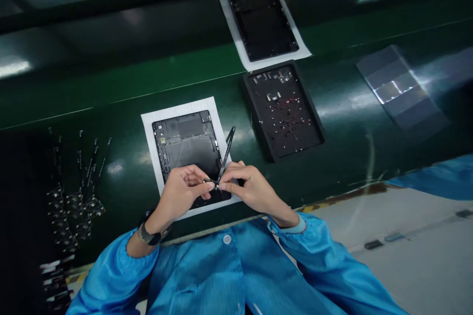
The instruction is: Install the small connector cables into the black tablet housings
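Between finger and thumb, my left hand pinches a small circuit board. My right hand is closed at the board's other end, where a black flex cable rises up and to the right. The exact spot of the right fingers' grip is hard to make out. Both hands are just above the lower part of an opened black tablet housing. That housing lies on a white sheet, and my hands cover some of its lower part.
A black tray to the right holds small parts with red wires. Behind it, another tablet shell rests on white foam sheeting. Several flex cables with boards lie at left. Clear plastic film lies at right on the green bench.
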`<action>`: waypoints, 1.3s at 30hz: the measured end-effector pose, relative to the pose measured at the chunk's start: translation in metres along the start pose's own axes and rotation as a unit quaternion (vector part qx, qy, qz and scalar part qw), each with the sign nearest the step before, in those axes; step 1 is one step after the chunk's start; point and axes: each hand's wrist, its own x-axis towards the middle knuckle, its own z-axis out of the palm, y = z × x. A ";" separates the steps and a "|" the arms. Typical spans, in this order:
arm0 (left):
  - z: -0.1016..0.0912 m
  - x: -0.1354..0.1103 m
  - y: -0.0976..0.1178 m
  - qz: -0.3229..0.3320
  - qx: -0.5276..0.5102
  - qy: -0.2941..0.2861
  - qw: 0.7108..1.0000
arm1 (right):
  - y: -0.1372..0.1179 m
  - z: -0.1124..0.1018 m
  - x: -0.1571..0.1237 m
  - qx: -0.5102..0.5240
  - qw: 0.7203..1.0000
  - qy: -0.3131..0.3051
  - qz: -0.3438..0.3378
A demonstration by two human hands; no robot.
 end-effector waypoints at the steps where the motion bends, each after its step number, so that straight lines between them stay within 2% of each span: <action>1: 0.000 0.000 0.000 0.000 0.003 -0.002 1.000 | 0.000 -0.001 0.000 0.003 1.000 -0.004 -0.004; 8: -0.005 0.000 -0.004 0.005 0.045 -0.015 0.999 | -0.004 -0.004 0.003 -0.009 0.999 -0.038 -0.009; 10: -0.011 -0.006 -0.001 0.027 0.112 -0.015 0.993 | -0.005 -0.008 0.002 -0.001 0.999 -0.052 -0.013; 12: -0.021 -0.014 0.006 0.064 0.213 0.014 0.975 | -0.007 -0.016 0.000 0.012 0.999 -0.051 -0.013; 14: -0.034 -0.015 0.015 0.119 0.319 0.083 0.937 | -0.010 -0.030 -0.002 0.005 1.000 -0.028 -0.009; 16: -0.048 -0.005 0.027 0.190 0.410 0.169 0.876 | -0.017 -0.048 -0.002 -0.026 1.000 0.008 -0.014; 18: -0.063 0.017 0.042 0.242 0.485 0.235 0.807 | -0.027 -0.069 0.003 -0.064 0.997 0.038 -0.033; 19: -0.070 0.031 0.049 0.248 0.515 0.254 0.780 | -0.033 -0.079 0.008 -0.087 0.994 0.048 -0.047; 20: -0.077 0.044 0.057 0.239 0.536 0.257 0.768 | -0.040 -0.090 0.014 -0.113 0.990 0.056 -0.062; 21: -0.083 0.057 0.063 0.219 0.549 0.243 0.769 | -0.046 -0.100 0.021 -0.144 0.985 0.064 -0.076; 24: -0.096 0.084 0.079 0.170 0.551 0.163 0.800 | -0.057 -0.125 0.041 -0.231 0.961 0.106 -0.106; 27: -0.110 0.100 0.095 0.177 0.548 0.132 0.807 | -0.049 -0.140 0.054 -0.241 0.944 0.190 -0.118; 29: -0.125 0.112 0.114 0.185 0.549 0.150 0.801 | -0.035 -0.143 0.061 -0.214 0.932 0.268 -0.114; 32: -0.158 0.133 0.162 0.180 0.555 0.217 0.783 | -0.012 -0.142 0.068 -0.201 0.904 0.365 -0.101; 36: -0.194 0.150 0.234 0.141 0.567 0.310 0.750 | 0.002 -0.144 0.074 -0.254 0.884 0.376 -0.111; 39: -0.202 0.150 0.266 0.127 0.578 0.343 0.729 | 0.007 -0.156 0.072 -0.312 0.873 0.366 -0.085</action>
